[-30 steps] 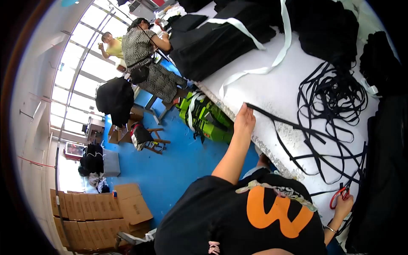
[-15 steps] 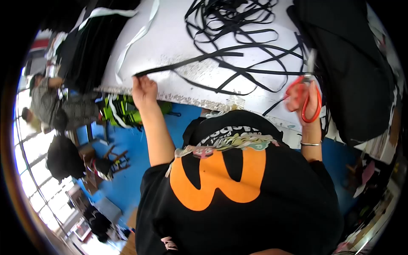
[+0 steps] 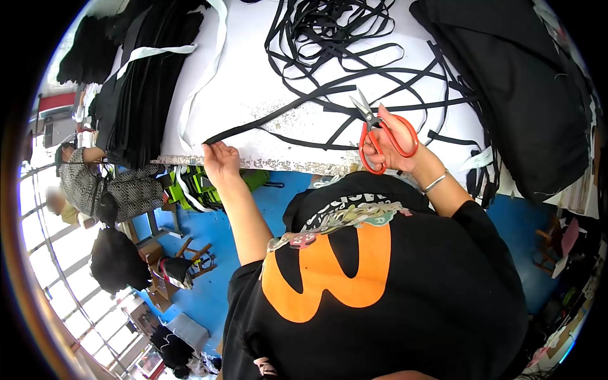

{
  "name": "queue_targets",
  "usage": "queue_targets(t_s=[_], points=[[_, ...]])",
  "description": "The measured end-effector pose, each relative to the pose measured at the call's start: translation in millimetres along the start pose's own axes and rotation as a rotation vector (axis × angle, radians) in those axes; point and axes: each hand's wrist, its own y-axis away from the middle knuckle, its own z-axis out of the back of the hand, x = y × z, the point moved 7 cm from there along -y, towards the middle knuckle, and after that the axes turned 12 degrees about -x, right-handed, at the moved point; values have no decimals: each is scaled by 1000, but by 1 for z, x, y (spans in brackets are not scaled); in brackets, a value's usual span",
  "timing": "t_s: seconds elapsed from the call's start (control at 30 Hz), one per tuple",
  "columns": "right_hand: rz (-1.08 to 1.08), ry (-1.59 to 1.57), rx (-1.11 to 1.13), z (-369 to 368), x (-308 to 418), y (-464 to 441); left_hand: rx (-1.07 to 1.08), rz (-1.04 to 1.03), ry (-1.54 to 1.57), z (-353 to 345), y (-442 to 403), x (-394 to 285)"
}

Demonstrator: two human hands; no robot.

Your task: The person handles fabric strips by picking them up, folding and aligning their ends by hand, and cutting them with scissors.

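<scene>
Between the fingertips of my left hand (image 3: 221, 161) is the end of a black strap (image 3: 272, 118), pinched at the table's near edge. The strap runs up and to the right across the white table (image 3: 237, 57). My right hand (image 3: 394, 149) holds scissors (image 3: 384, 134) with red handles. Their metal blades point up and left, slightly parted, close to a strap's cut end. A tangled heap of black straps (image 3: 329, 25) lies farther back on the table, with loose lengths crossing toward the right.
Stacked black fabric strips (image 3: 142, 95) lie at the left, with a white band (image 3: 206, 69) beside them. A large black fabric pile (image 3: 506, 95) covers the right side. Below the table edge is a green bag (image 3: 196, 187). Another person (image 3: 104, 183) is at the far left.
My right hand has moved left with the scissors, from beside the right-hand fabric pile to near the table's middle. My left hand still pinches the strap end. The view has shifted slightly.
</scene>
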Motion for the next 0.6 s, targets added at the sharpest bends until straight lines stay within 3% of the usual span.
queue_targets(t_s=[0.6], points=[[77, -30, -153, 6, 6, -36, 3, 12, 5, 7, -10, 1]])
